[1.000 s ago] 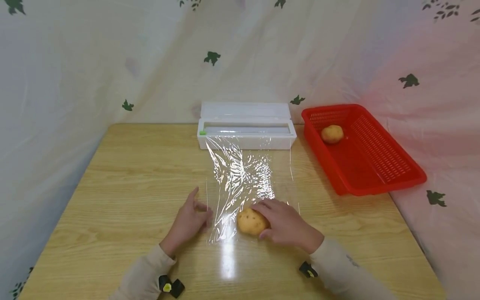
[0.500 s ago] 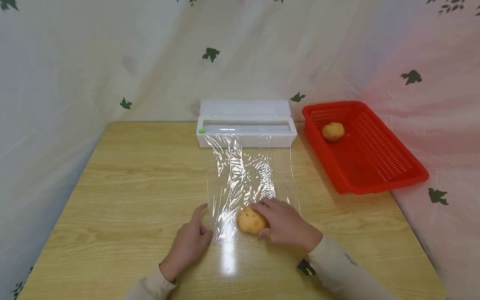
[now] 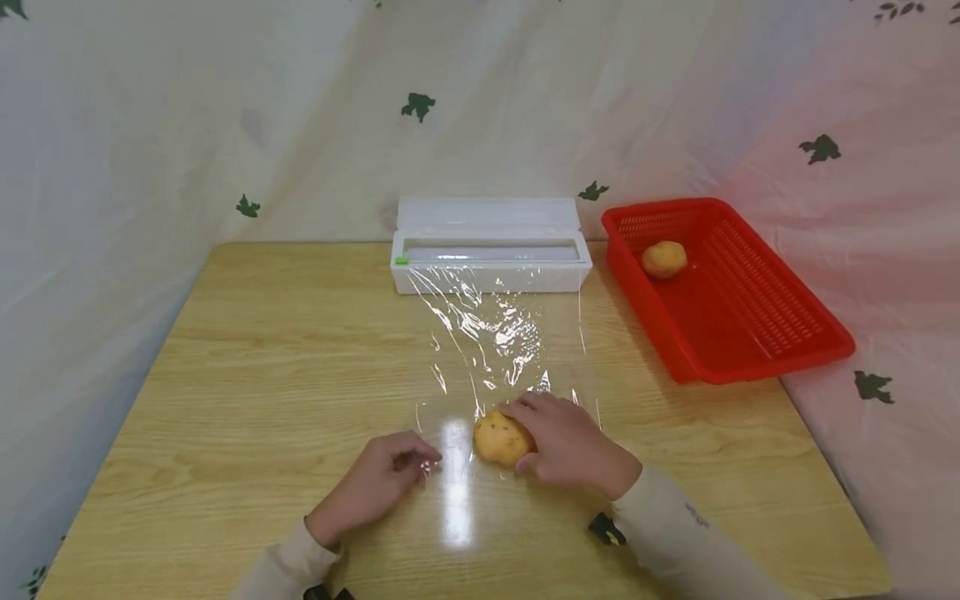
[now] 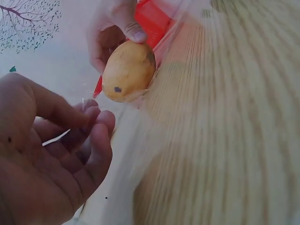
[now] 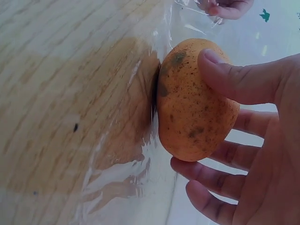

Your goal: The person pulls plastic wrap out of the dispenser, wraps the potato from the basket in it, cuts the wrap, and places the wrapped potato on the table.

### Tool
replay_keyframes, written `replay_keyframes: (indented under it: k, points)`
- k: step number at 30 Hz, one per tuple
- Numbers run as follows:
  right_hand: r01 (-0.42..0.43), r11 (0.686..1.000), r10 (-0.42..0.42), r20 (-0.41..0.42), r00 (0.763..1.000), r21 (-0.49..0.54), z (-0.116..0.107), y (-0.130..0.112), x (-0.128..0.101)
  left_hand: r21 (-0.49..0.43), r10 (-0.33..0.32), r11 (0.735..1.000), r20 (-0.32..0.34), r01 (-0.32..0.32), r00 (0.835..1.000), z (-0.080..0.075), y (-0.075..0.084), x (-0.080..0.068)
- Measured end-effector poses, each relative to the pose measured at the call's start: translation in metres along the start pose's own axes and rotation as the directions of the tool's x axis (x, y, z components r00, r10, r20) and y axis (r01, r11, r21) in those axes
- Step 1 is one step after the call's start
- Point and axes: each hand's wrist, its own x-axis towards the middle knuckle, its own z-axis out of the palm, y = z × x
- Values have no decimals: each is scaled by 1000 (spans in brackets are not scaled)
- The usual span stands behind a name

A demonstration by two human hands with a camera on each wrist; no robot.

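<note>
A sheet of cling film (image 3: 498, 350) runs from the white dispenser (image 3: 491, 250) toward me across the wooden table (image 3: 262, 350). A yellow-brown potato (image 3: 501, 439) lies on the film's near end, and my right hand (image 3: 558, 437) grips it from the right, thumb and fingers curled round it. In the right wrist view the potato (image 5: 194, 101) fills the right hand (image 5: 255, 140). My left hand (image 3: 408, 462) pinches the film's near left corner just left of the potato. In the left wrist view its fingertips (image 4: 96, 119) are closed together below the potato (image 4: 129, 70).
A red plastic basket (image 3: 750, 333) stands at the back right with a second potato (image 3: 663, 258) inside. A leaf-print curtain (image 3: 150, 125) hangs close around the table's back and sides. Bare tabletop lies to the left.
My left hand moved from beside the film, fingers spread, to its near left corner and closed on it. The film's wrinkles shifted. The right hand stayed on the potato.
</note>
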Motion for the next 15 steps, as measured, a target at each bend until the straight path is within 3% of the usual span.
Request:
replay_keyframes:
  k: [4, 9, 12, 15]
  points:
    - [-15, 999, 15, 0, 1000, 31, -1, 0, 0, 43, 104, 994, 12, -105, 994, -1, -2, 1]
    - [-14, 998, 13, 11, 1000, 56, -3, -2, 0, 74, 228, 972, -74, -223, 971, 0, -3, 2]
    - [-11, 999, 11, 5, 1000, 31, -4, -1, 1, 92, 267, 962, -149, -256, 952, 1, -3, 3]
    - [-4, 1000, 4, -10, 1000, 18, -5, -1, 1, 103, 252, 966, -202, -235, 946, 2, -3, 3]
